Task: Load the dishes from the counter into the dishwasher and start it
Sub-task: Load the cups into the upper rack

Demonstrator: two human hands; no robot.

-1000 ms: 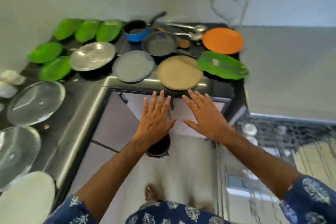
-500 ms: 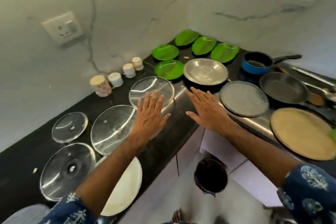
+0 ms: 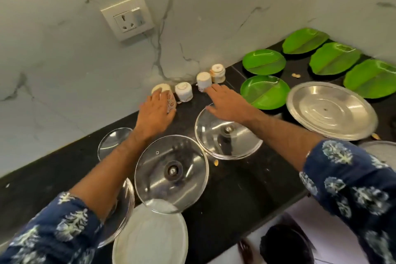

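Observation:
Four small cups stand upside down along the wall on the black counter point(image 3: 235, 188). My left hand point(image 3: 155, 113) wraps its fingers and thumb round the leftmost one, a floral cup point(image 3: 170, 100). A white cup point(image 3: 183, 91) stands just right of it. My right hand point(image 3: 229, 103) reaches out with straight fingers, and its fingertips are at the base of the third cup point(image 3: 203, 80). The fourth cup point(image 3: 218, 73) stands behind, untouched. The dishwasher is out of view.
Glass lids point(image 3: 171, 172) point(image 3: 227, 135) point(image 3: 113, 141) lie under my forearms, with a white plate point(image 3: 150, 236) at the counter's front. A steel plate point(image 3: 330, 109) and several green plates point(image 3: 264, 91) fill the right side. There is a wall socket point(image 3: 128, 17) above and a dark bin point(image 3: 285, 244) on the floor.
The view has swung left from the pans to the cups. Both hands have moved forward over the lids to the wall, and my left hand has closed round the floral cup.

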